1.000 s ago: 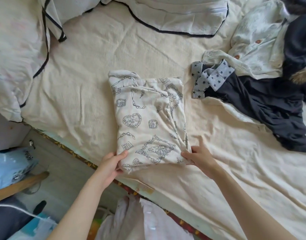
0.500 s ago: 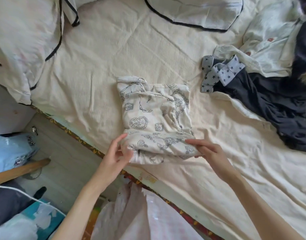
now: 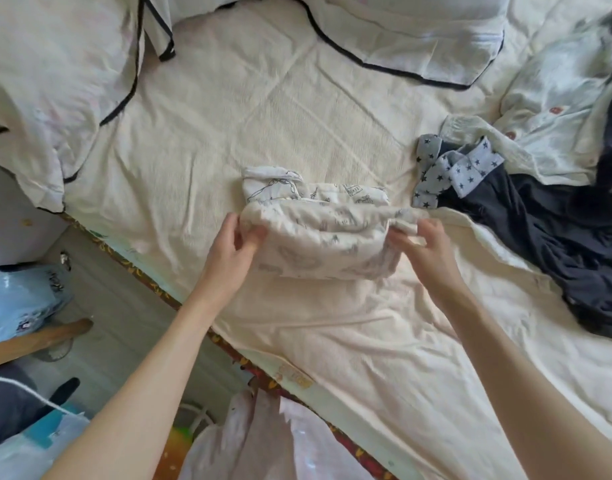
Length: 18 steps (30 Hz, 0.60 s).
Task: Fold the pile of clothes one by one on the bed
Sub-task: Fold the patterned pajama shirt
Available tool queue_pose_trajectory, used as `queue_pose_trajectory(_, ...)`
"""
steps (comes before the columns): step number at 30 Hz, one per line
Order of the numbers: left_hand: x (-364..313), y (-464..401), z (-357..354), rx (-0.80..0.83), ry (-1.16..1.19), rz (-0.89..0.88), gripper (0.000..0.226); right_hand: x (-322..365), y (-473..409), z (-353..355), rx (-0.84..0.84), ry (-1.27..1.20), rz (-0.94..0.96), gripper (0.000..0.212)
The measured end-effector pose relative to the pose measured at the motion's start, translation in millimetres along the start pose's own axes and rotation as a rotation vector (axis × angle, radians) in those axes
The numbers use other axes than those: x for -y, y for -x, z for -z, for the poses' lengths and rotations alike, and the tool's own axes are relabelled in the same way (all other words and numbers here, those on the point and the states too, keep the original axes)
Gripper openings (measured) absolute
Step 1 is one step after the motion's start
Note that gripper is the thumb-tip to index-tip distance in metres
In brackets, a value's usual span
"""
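Here, printed garment (image 3: pixel 318 244) between both hands' fingers (image 3: pixel 243 233).

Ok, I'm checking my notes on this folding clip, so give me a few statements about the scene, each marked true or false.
1. Both hands hold the printed garment. True: the left hand pinches its left end, and the right hand its right end.
2. The garment lies flat and fully spread. False: its near half is lifted and being folded over the far half.
3. A dark garment with a star-print collar lies to the right. True.
4. The pale buttoned garment is already folded. False: it lies crumpled at the far right.
5. The left hand rests on the pillow. False: it grips the printed garment.
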State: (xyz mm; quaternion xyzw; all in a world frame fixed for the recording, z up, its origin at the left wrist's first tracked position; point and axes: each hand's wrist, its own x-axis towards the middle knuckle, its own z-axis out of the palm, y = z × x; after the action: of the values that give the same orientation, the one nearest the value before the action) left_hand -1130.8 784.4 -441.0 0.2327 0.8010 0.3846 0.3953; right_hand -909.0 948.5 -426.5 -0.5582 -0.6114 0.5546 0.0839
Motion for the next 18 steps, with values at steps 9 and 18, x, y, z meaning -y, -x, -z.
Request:
queue_pose_trajectory(9,7.3,-66.1,-33.4,-0.341,-0.408,-0.002,0.036,-12.2,-73.7,-66.0,-0.305,0.12,-0.02,0.029)
queue_pose_trajectory(18,15.8,-59.5,-45.8,-0.531,-0.438,0.076,0.032,-30.1,-84.5,-74.4,-0.387,0.123,-0.065,0.029)
